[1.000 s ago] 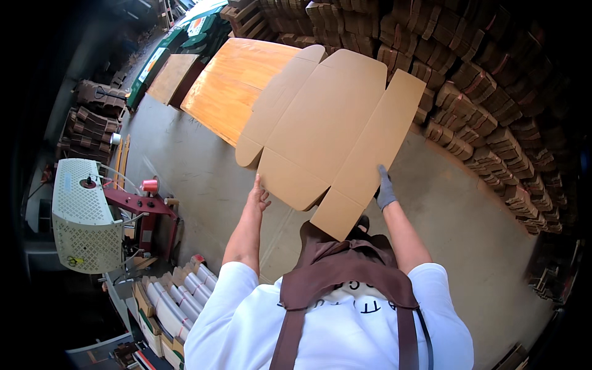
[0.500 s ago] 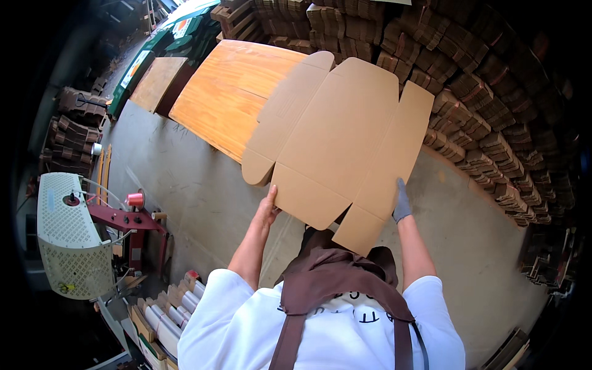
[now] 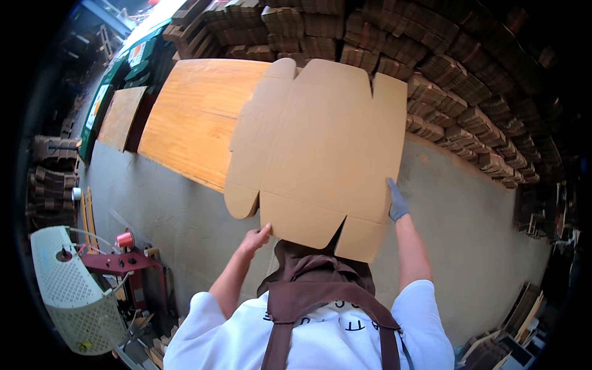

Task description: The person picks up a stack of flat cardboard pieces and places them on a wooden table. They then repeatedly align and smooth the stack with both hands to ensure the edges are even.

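Gripping at two points, I am holding a flat, creased cardboard blank [image 3: 314,154] at 12 o'clock from my body, its near edge overlapping my brown apron [image 3: 327,296] in view. Taking the blank as the clock face, my bare left hand [image 3: 254,239] is pinching the edge at 7 o'clock — thumb uppermost, fingers mostly hidden. My grey-gloved right hand [image 3: 398,203] is clasping the edge at 4 o'clock — fingers partly hidden. Orange wooden tabletop [image 3: 191,117] is showing at 10 o'clock; cardboard stacks [image 3: 456,102] are standing at 2 o'clock; a maroon machine [image 3: 123,264] is sitting at 8 o'clock.
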Available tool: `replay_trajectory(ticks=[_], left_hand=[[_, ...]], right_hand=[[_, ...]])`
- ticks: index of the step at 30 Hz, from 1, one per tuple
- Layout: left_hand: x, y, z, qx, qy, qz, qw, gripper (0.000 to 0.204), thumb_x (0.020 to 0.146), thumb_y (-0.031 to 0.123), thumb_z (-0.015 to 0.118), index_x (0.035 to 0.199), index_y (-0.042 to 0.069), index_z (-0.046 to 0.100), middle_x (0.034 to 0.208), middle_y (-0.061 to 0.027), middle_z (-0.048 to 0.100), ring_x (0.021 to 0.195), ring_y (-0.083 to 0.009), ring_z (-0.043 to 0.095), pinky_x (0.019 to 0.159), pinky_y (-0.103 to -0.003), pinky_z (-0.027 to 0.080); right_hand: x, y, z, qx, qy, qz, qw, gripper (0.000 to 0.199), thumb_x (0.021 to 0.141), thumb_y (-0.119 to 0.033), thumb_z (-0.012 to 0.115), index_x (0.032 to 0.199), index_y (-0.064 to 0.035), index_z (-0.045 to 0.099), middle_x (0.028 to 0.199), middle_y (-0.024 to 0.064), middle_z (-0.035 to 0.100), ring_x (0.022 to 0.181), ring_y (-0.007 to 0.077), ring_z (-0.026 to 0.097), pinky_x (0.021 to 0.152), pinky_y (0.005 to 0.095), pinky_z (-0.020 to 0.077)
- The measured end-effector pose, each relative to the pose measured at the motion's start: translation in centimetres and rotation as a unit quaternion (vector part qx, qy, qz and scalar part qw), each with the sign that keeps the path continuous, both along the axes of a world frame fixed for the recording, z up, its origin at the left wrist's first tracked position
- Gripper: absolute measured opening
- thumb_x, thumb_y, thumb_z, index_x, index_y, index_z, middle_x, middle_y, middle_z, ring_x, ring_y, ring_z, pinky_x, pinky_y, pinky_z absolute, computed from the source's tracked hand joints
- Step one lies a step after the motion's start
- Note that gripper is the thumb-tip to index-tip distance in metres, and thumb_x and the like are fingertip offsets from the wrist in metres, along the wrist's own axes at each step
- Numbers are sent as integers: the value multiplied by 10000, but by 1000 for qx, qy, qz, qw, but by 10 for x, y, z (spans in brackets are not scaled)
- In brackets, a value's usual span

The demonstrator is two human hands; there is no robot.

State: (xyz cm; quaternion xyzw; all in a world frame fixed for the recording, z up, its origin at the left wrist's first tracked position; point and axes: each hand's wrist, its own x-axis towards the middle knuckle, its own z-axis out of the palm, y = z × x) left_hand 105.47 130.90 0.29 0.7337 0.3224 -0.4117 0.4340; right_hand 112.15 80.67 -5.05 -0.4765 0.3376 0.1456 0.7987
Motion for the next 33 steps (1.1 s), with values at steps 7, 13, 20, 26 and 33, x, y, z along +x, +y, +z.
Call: replay_trajectory(ticks=[7, 13, 20, 26, 33], left_hand=[[150, -63, 85, 165, -430, -357, 812, 438, 960, 374, 595, 1260, 55, 593, 1258, -147, 611, 1199, -322, 549, 1013, -448, 418], [266, -106, 54, 158, -464, -640, 591, 691, 966, 528, 497, 1527, 150, 358, 1635, -120, 225, 1527, -305, 158, 1200, -619, 100], [284, -112, 35, 97, -460, -676, 567, 731, 960, 568, 484, 1561, 189, 312, 1656, -85, 182, 1537, -289, 119, 1203, -617, 98], [286, -109, 32, 57, -470, -661, 582, 701, 982, 555, 470, 1569, 217, 293, 1660, -62, 166, 1538, -267, 111, 1212, -614, 106], [295, -90, 31, 8, -494, -633, 596, 692, 981, 538, 476, 1565, 211, 298, 1660, -63, 170, 1541, -262, 95, 1212, -611, 112]], right_hand=[[13, -8, -7, -3, -10, 21, 1000, 722, 1002, -543, 519, 1516, -54, 383, 1488, 90, 497, 1341, 212, 494, 1092, 361, 437], [53, -19, 3, 83, -43, 22, 995, 824, 990, -676, 381, 1531, -55, 350, 1522, 112, 451, 1364, 243, 474, 1103, 379, 432], [67, -21, 17, 55, -40, 4, 998, 805, 1007, -671, 315, 1552, -78, 305, 1542, 126, 414, 1367, 275, 471, 1091, 418, 451], [71, -11, 69, -48, -23, -19, 998, 741, 1040, -613, 275, 1543, -70, 323, 1523, 125, 429, 1347, 270, 481, 1079, 404, 453], [81, 31, 162, -61, 20, -56, 996, 731, 1026, -603, 364, 1537, -81, 340, 1500, 121, 461, 1341, 274, 492, 1079, 415, 459]])
